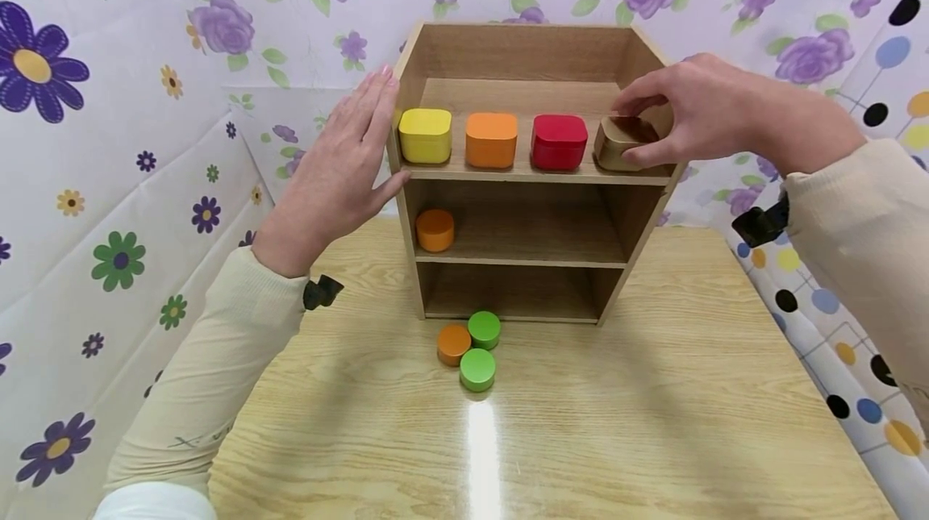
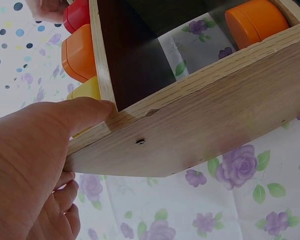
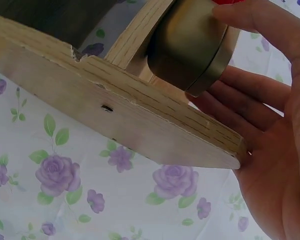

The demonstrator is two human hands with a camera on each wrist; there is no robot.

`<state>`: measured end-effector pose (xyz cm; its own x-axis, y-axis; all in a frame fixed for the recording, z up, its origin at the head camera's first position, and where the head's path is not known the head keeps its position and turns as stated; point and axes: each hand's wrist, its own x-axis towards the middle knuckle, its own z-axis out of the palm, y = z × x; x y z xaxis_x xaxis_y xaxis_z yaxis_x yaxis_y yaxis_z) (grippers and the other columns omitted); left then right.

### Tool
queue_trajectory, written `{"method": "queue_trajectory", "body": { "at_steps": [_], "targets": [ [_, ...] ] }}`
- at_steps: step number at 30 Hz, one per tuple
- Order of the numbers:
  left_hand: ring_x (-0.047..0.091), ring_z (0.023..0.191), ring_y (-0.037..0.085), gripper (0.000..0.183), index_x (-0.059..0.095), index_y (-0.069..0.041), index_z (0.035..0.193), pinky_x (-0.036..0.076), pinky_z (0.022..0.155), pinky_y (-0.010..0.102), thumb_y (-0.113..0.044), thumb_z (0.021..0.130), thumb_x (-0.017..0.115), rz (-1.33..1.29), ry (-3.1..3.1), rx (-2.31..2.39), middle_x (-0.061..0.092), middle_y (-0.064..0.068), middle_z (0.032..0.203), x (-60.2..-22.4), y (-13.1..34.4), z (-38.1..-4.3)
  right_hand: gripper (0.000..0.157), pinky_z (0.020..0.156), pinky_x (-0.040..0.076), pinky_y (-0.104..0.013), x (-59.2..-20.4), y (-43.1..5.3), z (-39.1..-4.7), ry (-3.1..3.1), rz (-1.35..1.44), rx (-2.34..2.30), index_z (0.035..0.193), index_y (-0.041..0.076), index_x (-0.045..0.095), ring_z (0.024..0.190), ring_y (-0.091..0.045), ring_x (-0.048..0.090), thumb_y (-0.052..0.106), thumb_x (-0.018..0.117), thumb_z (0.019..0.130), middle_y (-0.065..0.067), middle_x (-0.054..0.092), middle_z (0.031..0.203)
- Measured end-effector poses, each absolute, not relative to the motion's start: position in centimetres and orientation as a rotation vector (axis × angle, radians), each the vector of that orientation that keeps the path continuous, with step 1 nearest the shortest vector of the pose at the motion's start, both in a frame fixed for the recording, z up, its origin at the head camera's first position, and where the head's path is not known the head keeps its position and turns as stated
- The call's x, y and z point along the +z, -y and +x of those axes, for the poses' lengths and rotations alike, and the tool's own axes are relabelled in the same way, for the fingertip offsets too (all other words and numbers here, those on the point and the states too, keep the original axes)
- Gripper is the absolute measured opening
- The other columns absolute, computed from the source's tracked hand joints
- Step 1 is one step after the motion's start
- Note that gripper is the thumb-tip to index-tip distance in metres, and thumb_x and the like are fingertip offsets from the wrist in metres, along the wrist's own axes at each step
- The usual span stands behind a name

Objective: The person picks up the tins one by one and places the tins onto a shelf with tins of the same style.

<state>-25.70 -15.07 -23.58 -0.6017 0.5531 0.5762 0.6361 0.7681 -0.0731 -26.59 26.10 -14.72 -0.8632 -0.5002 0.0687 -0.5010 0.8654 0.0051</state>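
Observation:
On the top board of a wooden shelf unit (image 1: 537,176) stands a row of rounded tins: a yellow tin (image 1: 425,136), an orange tin (image 1: 491,140), a red tin (image 1: 559,143) and a gold tin (image 1: 617,145) at the right end. My right hand (image 1: 714,113) holds the gold tin, thumb on its front and fingers reaching behind it. In the right wrist view the gold tin (image 3: 187,45) sits between thumb and fingers. My left hand (image 1: 337,153) rests with straight fingers along the unit's left side, its thumb (image 2: 90,112) on the panel's front edge.
A round orange tin (image 1: 435,230) stands at the left of the middle shelf. On the table (image 1: 581,439), before the unit, a round orange tin (image 1: 453,344) and two green tins (image 1: 484,330) are grouped together. Flower-patterned cloth (image 1: 290,20) hangs behind.

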Motion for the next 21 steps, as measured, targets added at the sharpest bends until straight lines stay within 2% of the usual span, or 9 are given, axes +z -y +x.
{"method": "queue_trajectory", "body": {
  "at_steps": [5,10,13,15,16,17,19,21],
  "targets": [
    [0.017,0.165,0.038,0.098,0.013,0.006,0.167,0.015,0.137,0.048,-0.019,0.097,0.077,-0.882,2.384,-0.171,0.016,0.024,0.176,-23.6,15.0,-25.7,0.068,0.107,0.049,-0.065,-14.2,-26.7,-25.6,2.866,0.812,0.044,0.144,0.01,0.064,0.13,-0.042,0.061,0.04,0.084,0.087,-0.019,0.068,0.141],
    [0.016,0.165,0.037,0.098,0.012,0.005,0.167,0.013,0.137,0.047,-0.019,0.097,0.077,-0.877,2.393,-0.158,0.016,0.023,0.176,-23.6,15.0,-25.7,0.065,0.105,0.049,-0.067,-13.7,-26.9,-24.0,2.722,0.896,0.086,0.141,0.011,0.067,0.129,-0.043,0.063,0.036,0.087,0.085,-0.018,0.07,0.139],
    [0.016,0.165,0.037,0.099,0.012,0.005,0.167,0.013,0.137,0.046,-0.019,0.097,0.077,-0.875,2.394,-0.155,0.015,0.023,0.177,-23.5,15.0,-25.7,0.064,0.099,0.055,-0.045,-13.8,-26.6,-22.9,2.594,0.986,0.096,0.137,0.013,0.071,0.121,-0.04,0.07,0.031,0.091,0.079,-0.015,0.074,0.134],
    [0.016,0.165,0.037,0.099,0.012,0.005,0.167,0.013,0.137,0.046,-0.019,0.097,0.077,-0.875,2.393,-0.156,0.015,0.023,0.177,-23.5,15.0,-25.7,0.064,0.096,0.053,-0.028,-13.9,-26.3,-22.2,2.519,1.045,0.102,0.134,0.014,0.073,0.117,-0.037,0.073,0.028,0.094,0.075,-0.012,0.077,0.129],
    [0.016,0.165,0.037,0.099,0.012,0.005,0.167,0.013,0.137,0.046,-0.019,0.097,0.077,-0.875,2.392,-0.158,0.015,0.023,0.177,-23.5,15.0,-25.7,0.065,0.095,0.053,-0.027,-14.0,-26.1,-21.8,2.494,1.069,0.105,0.134,0.015,0.073,0.115,-0.036,0.073,0.027,0.095,0.074,-0.011,0.077,0.128],
    [0.016,0.165,0.037,0.098,0.011,0.005,0.167,0.013,0.137,0.046,-0.019,0.097,0.076,-0.875,2.393,-0.157,0.015,0.023,0.177,-23.4,15.0,-25.7,0.065,0.096,0.05,-0.019,-14.1,-26.0,-21.5,2.479,1.088,0.113,0.133,0.016,0.073,0.115,-0.034,0.074,0.026,0.095,0.073,-0.009,0.078,0.127],
    [0.015,0.166,0.037,0.099,0.011,0.005,0.167,0.012,0.138,0.046,-0.019,0.097,0.076,-0.872,2.397,-0.157,0.014,0.022,0.177,-23.4,14.9,-25.6,0.065,0.1,0.048,-0.016,-14.4,-25.5,-20.8,2.461,1.132,0.144,0.133,0.016,0.073,0.116,-0.032,0.074,0.025,0.095,0.073,-0.008,0.078,0.126],
    [0.015,0.166,0.037,0.099,0.011,0.005,0.167,0.012,0.138,0.046,-0.02,0.097,0.076,-0.87,2.4,-0.159,0.014,0.022,0.177,-23.4,14.9,-25.6,0.065,0.101,0.055,-0.027,-14.8,-25.0,-20.2,2.462,1.166,0.172,0.134,0.016,0.073,0.116,-0.03,0.074,0.024,0.095,0.074,-0.006,0.078,0.127]
  ]
}}
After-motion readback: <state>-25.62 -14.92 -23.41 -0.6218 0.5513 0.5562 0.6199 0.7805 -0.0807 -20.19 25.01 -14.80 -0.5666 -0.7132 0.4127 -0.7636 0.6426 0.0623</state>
